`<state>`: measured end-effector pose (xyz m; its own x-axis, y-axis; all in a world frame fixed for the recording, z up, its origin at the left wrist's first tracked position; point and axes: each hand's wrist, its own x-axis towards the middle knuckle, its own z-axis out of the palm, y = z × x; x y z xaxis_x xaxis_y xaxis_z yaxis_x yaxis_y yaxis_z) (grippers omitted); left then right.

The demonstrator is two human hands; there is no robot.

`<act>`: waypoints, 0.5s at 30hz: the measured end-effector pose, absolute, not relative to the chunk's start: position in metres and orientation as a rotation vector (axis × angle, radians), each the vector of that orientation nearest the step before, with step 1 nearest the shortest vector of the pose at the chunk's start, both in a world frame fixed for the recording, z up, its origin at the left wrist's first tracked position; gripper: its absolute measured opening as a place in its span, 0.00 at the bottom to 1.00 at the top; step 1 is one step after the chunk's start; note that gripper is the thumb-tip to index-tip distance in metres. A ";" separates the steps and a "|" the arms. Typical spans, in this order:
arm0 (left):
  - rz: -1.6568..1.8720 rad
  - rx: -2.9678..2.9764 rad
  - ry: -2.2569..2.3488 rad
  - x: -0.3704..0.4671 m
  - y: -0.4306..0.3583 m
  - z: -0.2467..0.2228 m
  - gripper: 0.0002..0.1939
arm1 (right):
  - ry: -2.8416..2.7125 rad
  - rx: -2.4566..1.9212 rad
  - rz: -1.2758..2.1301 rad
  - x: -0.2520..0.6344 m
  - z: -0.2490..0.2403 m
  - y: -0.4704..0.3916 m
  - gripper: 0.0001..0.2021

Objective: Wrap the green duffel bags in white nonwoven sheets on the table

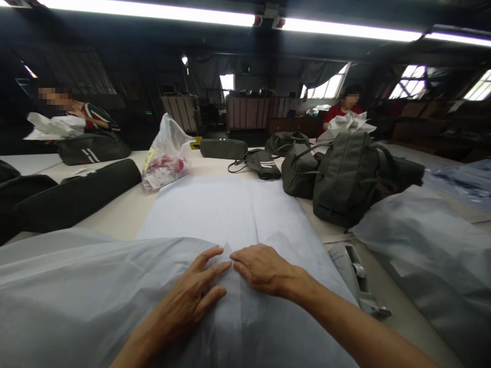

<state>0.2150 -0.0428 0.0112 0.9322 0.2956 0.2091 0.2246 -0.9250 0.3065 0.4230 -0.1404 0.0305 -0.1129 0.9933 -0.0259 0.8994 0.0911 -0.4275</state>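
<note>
Thin whitish paper sheets (207,204) lie spread over the table in front of me, with a loose, wrinkled sheet (76,276) reaching to the left. My left hand (195,286) rests on the paper with its fingers apart and nothing in it. Close beside it on the right, my right hand (264,268) has its fingers together and bent down at a small raised fold of the paper. The fingertips of both hands nearly meet. Whether the right fingers pinch the paper is hard to make out.
Dark bags stand at the right (345,174) and left (80,194). A clear plastic bag (166,161) sits beyond the paper. A grey tape dispenser (355,271) lies right of it, near translucent sheeting (433,245). Two people are across the table, at left (97,116) and right (332,115).
</note>
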 end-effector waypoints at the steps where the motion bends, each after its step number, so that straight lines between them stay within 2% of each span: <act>1: 0.394 2.806 0.382 0.213 -0.043 0.009 0.22 | -2.100 -1.903 0.507 0.425 0.028 -0.143 0.15; 11: 0.455 2.966 0.404 0.211 -0.046 -0.004 0.25 | -2.163 -1.832 0.757 0.443 0.030 -0.117 0.21; 15: 0.513 2.962 0.512 0.209 -0.050 -0.004 0.28 | -2.180 -1.816 0.930 0.448 0.031 -0.095 0.20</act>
<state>0.2094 -0.0497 -0.0041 0.8873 0.3410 0.3105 0.3101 -0.9395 0.1456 0.4484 -0.0948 0.0310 -0.2527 0.9311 -0.2631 0.8343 0.0720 -0.5466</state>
